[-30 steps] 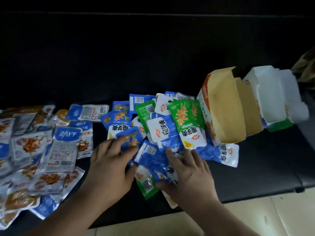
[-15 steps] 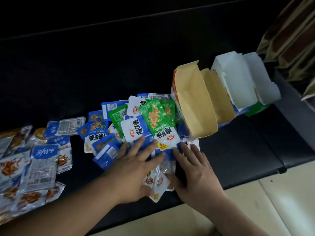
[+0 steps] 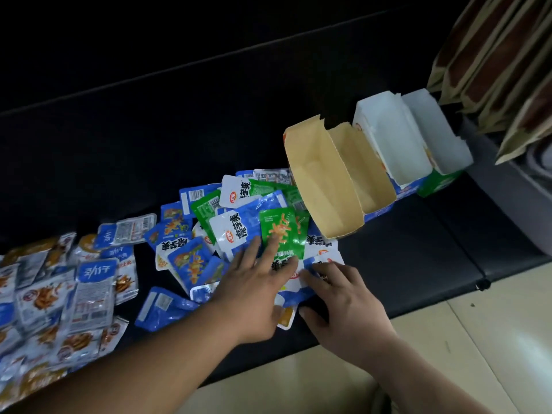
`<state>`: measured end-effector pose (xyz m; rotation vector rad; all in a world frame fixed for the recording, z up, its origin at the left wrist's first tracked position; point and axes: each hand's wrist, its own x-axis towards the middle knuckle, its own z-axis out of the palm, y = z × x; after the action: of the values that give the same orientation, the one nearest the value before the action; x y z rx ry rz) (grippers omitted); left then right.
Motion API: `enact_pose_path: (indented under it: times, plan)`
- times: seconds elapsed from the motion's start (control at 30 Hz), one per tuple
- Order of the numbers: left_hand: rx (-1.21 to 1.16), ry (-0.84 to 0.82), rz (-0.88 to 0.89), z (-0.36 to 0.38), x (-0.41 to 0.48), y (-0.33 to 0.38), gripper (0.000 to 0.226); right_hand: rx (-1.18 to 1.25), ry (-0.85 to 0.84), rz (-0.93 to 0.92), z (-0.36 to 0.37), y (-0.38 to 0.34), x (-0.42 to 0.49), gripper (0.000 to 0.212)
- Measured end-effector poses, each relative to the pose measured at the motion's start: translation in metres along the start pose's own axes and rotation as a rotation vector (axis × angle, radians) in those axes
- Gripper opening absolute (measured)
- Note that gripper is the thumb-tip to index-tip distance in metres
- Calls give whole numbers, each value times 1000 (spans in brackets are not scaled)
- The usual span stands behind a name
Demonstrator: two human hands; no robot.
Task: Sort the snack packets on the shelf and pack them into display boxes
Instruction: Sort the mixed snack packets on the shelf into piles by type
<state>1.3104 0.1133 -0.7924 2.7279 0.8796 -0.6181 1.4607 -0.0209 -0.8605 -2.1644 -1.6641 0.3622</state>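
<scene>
Counting first: you have four open cardboard display boxes in a leaning row at the right of the black padded shelf (image 3: 418, 252). They are two kraft-lined boxes (image 3: 322, 186) and two white-lined boxes (image 3: 397, 138), all without packets in the parts you can see. Two heaps of packets lie on the shelf. The middle heap of blue and green snack packets (image 3: 239, 231) touches the nearest kraft-lined box. The left heap of blue-white packets with orange prints (image 3: 62, 297) spreads to the frame's edge. At least three green ones show in the middle heap; the dim light blurs the rest, so exact totals are out of reach.

Your left hand (image 3: 254, 291) lies flat with fingers spread, its index finger on the top green foil packet (image 3: 283, 228). Your right hand (image 3: 349, 309) rests bent fingertips on a white-and-blue packet (image 3: 324, 256) just beside it. Its thumb sits at the heap's near edge, and I cannot tell whether it pinches anything.

A brown-and-tan striped curtain (image 3: 493, 61) hangs beyond the boxes, and pale floor tiles (image 3: 448, 354) run below the shelf. Your forearms hide the heap's near edge.

Compared with half a second ago, your left fingers have slid up onto the green packet, covering its lower label.
</scene>
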Motion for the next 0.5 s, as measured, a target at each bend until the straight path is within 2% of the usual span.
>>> enact_pose_path:
  times: [0.1, 0.2, 0.3, 0.33, 0.43, 0.5]
  plan:
    - [-132, 48, 33, 21, -5, -5, 69, 76, -15, -32, 2, 11, -4, 50]
    - [-345, 189, 85, 27, -8, -11, 58, 210, 70, 41, 5, 25, -12, 32]
    - [-485, 411, -35, 31, 1, -9, 24, 221, 113, 125, 3, 29, -14, 25]
    - [-486, 481, -101, 32, 6, -7, 21, 214, 107, 129, 4, 29, -14, 25]
    - [-488, 544, -257, 33, 21, 2, 40, 177, 116, 132, 2, 24, -13, 32]
    - [-492, 518, -310, 29, 26, 8, 57, 140, 125, 133, -1, 24, -12, 37]
